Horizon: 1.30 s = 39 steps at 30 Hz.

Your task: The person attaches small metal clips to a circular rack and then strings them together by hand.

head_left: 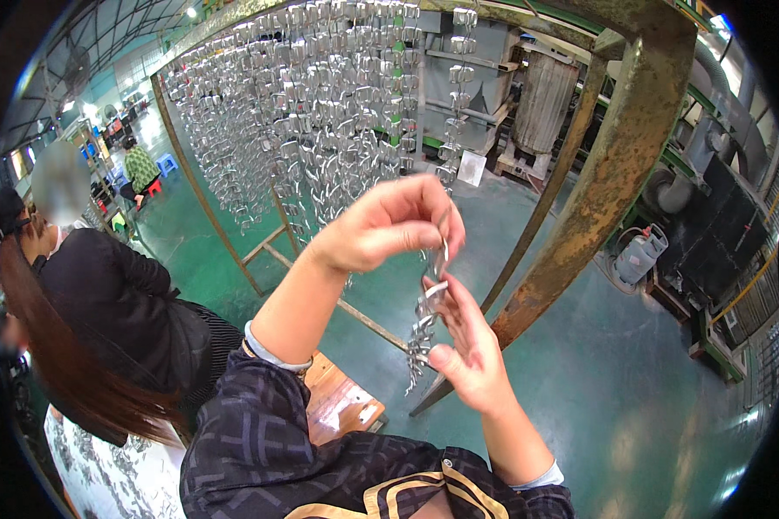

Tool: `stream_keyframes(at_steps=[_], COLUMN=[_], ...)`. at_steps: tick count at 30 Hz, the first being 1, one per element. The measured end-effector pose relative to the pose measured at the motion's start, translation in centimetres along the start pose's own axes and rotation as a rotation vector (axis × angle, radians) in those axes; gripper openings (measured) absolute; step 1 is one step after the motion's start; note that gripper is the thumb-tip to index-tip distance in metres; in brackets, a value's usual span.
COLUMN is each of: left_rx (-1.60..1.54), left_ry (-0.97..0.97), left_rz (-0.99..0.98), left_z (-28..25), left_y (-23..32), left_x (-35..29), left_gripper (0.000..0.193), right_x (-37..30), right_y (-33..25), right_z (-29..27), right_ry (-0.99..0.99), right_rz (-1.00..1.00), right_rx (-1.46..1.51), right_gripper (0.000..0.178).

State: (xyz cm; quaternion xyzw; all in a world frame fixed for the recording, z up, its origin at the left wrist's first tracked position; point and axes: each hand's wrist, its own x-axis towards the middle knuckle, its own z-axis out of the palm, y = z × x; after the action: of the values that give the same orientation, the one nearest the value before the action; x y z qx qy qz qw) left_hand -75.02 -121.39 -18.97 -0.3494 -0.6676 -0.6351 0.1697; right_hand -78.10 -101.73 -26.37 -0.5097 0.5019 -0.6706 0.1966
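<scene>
My left hand (388, 227) is raised in front of the rack, thumb and fingers pinched on a small silvery metal piece at the top of a strand. From there a strand of linked metal pieces (421, 333) hangs down, its lower end dangling free. Lower and to the right, my right hand (474, 346) curls against the strand, with its fingertips at the upper pieces and its thumb beside the middle ones. The exact grip of its fingers is partly hidden. Behind my hands, many similar strands (320, 104) hang in dense rows.
A rusty metal frame (593, 182) carries the strands, with one leg close on my right. At left sits a person in black (104, 303) near a table (104, 484) strewn with small parts. A wooden stool (342, 394) is below my left arm. A gas cylinder (640, 255) stands at right.
</scene>
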Motion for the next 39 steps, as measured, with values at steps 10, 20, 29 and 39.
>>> stream_keyframes(at_steps=[10, 20, 29, 39], left_rx=[0.466, 0.585, 0.983, 1.01], left_ry=[0.279, 0.574, 0.829, 0.751], left_rz=[0.105, 0.128, 0.226, 0.545], left_z=[-6.2, -12.0, -16.2, -18.8], left_y=[1.6, -0.3, -3.3, -2.7], left_x=[5.9, 11.6, 18.5, 23.7], left_gripper=[0.012, 0.01, 0.027, 0.046], right_x=[-9.0, -29.5, -49.4, -55.4], right_y=[-0.7, 11.4, 18.6, 17.7], right_z=[-4.2, -10.6, -12.0, -7.3], right_ry=[-0.165, 0.809, 1.035, 1.262], right_rz=[0.294, 0.755, 1.184, 1.208], right_rx=[-0.324, -0.339, -0.334, -0.327], right_gripper=[0.046, 0.028, 0.052, 0.032])
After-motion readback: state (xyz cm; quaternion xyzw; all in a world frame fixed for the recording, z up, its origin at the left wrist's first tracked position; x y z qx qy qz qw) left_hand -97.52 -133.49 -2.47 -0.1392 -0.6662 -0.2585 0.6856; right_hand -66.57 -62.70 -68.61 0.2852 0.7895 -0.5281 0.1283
